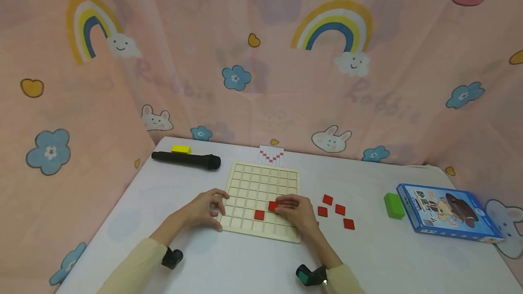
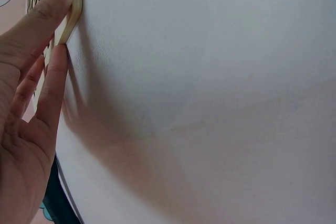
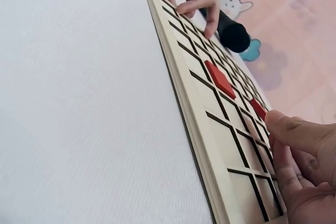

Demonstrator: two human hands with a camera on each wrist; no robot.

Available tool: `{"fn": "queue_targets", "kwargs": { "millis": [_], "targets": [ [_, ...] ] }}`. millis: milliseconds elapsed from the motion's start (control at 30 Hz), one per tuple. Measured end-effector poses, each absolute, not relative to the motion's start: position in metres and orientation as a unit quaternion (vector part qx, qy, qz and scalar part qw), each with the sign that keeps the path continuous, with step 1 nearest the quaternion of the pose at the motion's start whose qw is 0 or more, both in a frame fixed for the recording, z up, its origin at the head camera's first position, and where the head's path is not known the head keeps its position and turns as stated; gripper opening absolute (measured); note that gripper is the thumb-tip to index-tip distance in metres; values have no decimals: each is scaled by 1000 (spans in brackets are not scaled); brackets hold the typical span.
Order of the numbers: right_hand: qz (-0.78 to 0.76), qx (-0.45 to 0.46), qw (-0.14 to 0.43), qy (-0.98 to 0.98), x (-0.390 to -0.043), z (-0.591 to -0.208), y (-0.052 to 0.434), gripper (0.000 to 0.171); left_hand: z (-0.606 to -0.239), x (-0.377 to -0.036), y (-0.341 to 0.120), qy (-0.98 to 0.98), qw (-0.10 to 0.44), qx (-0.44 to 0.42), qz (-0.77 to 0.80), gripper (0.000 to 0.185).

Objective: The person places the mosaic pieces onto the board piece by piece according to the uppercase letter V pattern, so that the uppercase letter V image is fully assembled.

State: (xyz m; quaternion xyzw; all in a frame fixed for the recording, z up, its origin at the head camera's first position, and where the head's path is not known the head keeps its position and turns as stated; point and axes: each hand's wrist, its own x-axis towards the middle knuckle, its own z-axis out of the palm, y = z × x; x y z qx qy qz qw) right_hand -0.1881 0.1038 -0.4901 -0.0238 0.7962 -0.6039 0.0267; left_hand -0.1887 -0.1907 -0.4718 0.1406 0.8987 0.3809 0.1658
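Note:
A cream grid board lies on the white table. My left hand rests at its near left part, thumb at the front corner and other fingertips along the left edge; in the left wrist view the thumb touches the board's corner. My right hand is over the right half of the board and pinches a red square tile at a grid cell, its far side partly hidden by the fingers. One row nearer and to the left, another red tile sits in a cell.
Several loose red tiles lie right of the board. Behind it is a card with a pink V pattern. A black microphone and yellow block lie back left; a green block and blue box stand right.

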Motion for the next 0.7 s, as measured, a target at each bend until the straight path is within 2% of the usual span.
{"fn": "queue_targets", "kwargs": {
  "millis": [500, 700],
  "targets": [
    [-599, -79, 37, 796, -197, -490, 71, 24, -473, -188, -194, 888, 153, 190, 390, 33],
    [-583, -103, 26, 806, -199, -488, 62, 22, -470, -188, -193, 890, 161, 172, 390, 33]
  ]
}}
